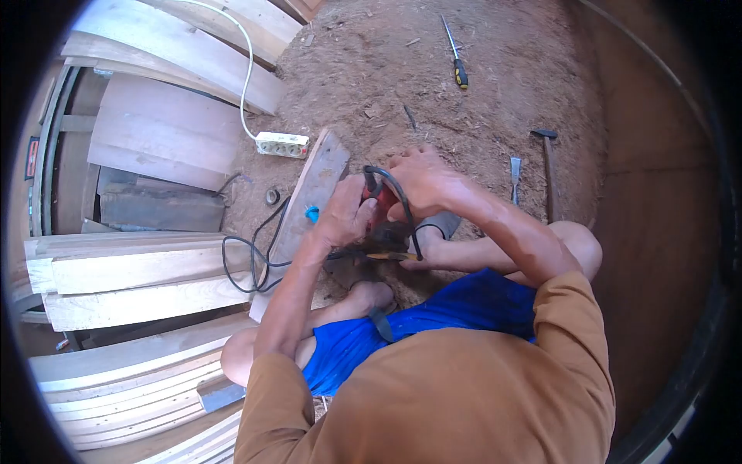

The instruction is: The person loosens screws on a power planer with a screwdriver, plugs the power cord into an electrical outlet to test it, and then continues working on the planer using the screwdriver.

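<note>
Between my two hands, low over the ground in front of me, is a red corded power tool (383,207); its exact kind is hidden by my fingers. My left hand (344,215) is closed around its left side, thumb on top. From the other side my right hand (421,182) grips it, with some fingertips reaching past its far end. A black cord (400,188) rises from the tool and loops down past my right thumb. Close to my left hand, a blue piece (311,213) rests on a wooden board (297,224). Below the tool, between my feet, lies a yellowish handle-like piece (390,256).
A white power strip (282,144) with a white cable lies beyond the board. Stacked planks (147,267) fill the left side. On the dirt ground lie a screwdriver (460,71), a chisel (515,178) and a hammer (549,174). Loose black cord (253,251) coils at left.
</note>
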Tool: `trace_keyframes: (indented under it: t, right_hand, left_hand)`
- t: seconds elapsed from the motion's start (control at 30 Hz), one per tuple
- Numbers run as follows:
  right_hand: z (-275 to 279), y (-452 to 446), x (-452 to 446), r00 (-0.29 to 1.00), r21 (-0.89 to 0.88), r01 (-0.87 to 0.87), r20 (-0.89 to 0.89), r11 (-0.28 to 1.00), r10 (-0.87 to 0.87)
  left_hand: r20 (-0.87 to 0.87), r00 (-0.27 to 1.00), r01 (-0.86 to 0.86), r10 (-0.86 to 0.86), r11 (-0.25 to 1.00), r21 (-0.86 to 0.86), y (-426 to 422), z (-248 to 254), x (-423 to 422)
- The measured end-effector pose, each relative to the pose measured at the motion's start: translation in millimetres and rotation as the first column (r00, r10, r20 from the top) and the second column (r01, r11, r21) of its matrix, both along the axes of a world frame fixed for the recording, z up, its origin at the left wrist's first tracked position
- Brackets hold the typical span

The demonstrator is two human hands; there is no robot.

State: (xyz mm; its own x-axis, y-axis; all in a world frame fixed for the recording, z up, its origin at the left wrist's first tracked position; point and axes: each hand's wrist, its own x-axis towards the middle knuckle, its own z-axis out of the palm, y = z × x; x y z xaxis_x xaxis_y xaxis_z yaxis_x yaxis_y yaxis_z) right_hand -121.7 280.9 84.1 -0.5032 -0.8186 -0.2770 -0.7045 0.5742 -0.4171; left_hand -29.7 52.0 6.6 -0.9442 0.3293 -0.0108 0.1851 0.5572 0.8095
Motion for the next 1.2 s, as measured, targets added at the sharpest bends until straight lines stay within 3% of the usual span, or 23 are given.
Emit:
trace_keyframes:
  t: [0.2, 0.4, 0.6, 0.7, 0.73, 0.83, 0.93, 1.0, 1.07, 1.13, 1.2]
  right_hand:
    - [-15, -7, -6, 0.994, -0.062, -0.038, 0.097, 0.997, 0.043]
    - [-7, 5, -18, 0.98, -0.163, 0.035, 0.199, 0.986, -0.002]
    - [-10, 1, -28, 0.968, -0.096, 0.023, 0.249, 0.995, 0.002]
    - [6, -17, -30, 0.971, 0.047, -0.048, 0.236, 0.998, 0.035]
    - [-2, -20, -29, 0.983, -0.015, -0.103, 0.155, 0.995, 0.104]
    - [-8, -8, -27, 0.999, -0.292, -0.046, 0.007, 0.955, 0.05]
    - [-33, 32, -29, 0.936, -0.677, 0.279, 0.032, 0.681, -0.352]
    - [-12, 68, -27, 0.804, -0.309, 0.592, 0.16, 0.744, -0.572]
    - [-35, 100, -20, 0.773, 0.034, 0.634, 0.008, 0.773, -0.634]
    - [-81, 129, -11, 0.817, 0.331, 0.537, 0.026, 0.776, -0.576]
    - [-100, 143, 0, 0.805, 0.485, 0.496, 0.054, 0.721, -0.59]
  left_hand:
    - [-0.016, 1.0, 0.018, -0.018, 1.0, 0.025, 8, 6, -3]
    - [-0.121, 0.99, -0.079, 0.08, 0.997, 0.006, 28, 11, -13]
    - [-0.1, 0.989, -0.112, 0.113, 0.994, 0.014, 29, 5, -18]
    - [-0.013, 0.982, -0.19, 0.191, 0.981, 0.034, 23, 10, -10]
    - [0.031, 0.98, -0.197, 0.195, 0.977, 0.085, 19, 10, -7]
    - [0.021, 0.975, -0.22, 0.219, 0.965, 0.14, 10, 0, 3]
    - [0.15, 0.957, -0.266, 0.248, 0.958, 0.11, -6, -14, 23]
    - [0.122, 0.957, -0.273, 0.263, 0.959, 0.08, -6, -8, 32]
    - [-0.002, 0.96, -0.281, 0.281, 0.959, 0.048, -1, -2, 45]
    - [-0.042, 0.929, -0.364, 0.367, 0.928, 0.075, 9, 1, 58]
    - [-0.072, 0.916, -0.388, 0.395, 0.917, 0.09, 15, 2, 66]
